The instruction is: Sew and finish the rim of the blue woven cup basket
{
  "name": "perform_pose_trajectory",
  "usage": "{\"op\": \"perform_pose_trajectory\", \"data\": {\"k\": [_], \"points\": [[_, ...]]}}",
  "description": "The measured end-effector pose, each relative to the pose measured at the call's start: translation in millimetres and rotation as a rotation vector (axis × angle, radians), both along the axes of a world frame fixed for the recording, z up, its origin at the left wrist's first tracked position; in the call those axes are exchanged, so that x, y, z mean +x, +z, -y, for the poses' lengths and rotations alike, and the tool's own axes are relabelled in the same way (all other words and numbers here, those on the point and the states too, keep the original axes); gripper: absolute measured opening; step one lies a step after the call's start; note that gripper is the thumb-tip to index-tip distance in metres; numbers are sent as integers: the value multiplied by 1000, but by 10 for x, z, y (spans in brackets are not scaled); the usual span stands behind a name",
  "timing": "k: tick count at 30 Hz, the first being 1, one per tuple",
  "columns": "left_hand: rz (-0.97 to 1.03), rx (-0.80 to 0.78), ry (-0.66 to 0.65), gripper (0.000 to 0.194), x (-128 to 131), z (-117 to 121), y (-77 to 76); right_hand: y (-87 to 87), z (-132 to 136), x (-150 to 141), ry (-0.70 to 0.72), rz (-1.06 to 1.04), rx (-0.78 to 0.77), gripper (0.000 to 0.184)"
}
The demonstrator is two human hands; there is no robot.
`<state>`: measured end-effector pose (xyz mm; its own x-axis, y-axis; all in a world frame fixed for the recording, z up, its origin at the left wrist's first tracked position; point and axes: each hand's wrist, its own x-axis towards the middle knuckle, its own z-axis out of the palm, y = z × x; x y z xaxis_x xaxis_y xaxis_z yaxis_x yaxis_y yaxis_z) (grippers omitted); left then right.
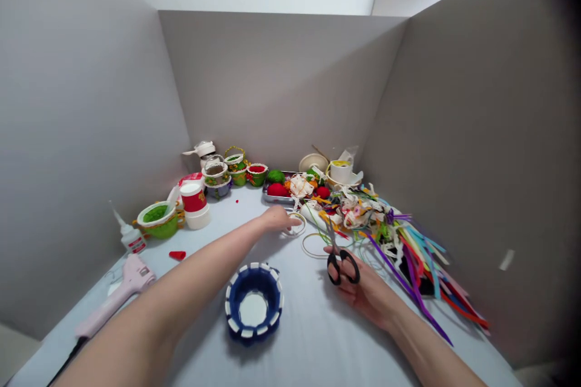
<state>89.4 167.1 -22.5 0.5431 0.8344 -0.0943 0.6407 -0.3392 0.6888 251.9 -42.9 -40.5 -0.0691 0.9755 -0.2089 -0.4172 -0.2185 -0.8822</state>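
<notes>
My left hand reaches far forward, a fingertip over a thin pale ring on the table. Most of its fingers are hidden from this side, so I cannot see whether it grips the ring. My right hand holds a pair of scissors by the black handles, blades pointing away and upward. Beside the scissors lies another thin hoop. Nearer me, between my arms, stands a dark blue round basket with a white-and-blue checked rim and a pale bottom.
On the left are a pink glue gun, a glue bottle, a red cap and a green basket. Small decorated baskets and a metal tray stand behind. Colourful strips pile up at right. Grey partitions enclose the table.
</notes>
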Motion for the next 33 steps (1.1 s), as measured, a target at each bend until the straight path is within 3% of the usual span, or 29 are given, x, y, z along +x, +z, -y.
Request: {"op": "perform_pose_trajectory", "data": {"k": [4,10,14,21,27,33], "points": [[19,-46,-19,21,114,-3,-113,-4,16,-20,35,39,-14,49],[258,-103,-78,21,-123,208,59,11,46,-98,88,153,-57,48],[528,-139,-141,17,-266,481,63,26,36,-206,28,326,-104,43],[492,-167,-217,10,-291,617,-36,129,-13,-373,-36,556,-36,41],[530,-189,-64,13,-294,547,-73,80,-4,-380,-36,611,-47,42],[529,-173,-60,12,-270,556,-102,23,-16,-369,-36,638,-13,42]]}}
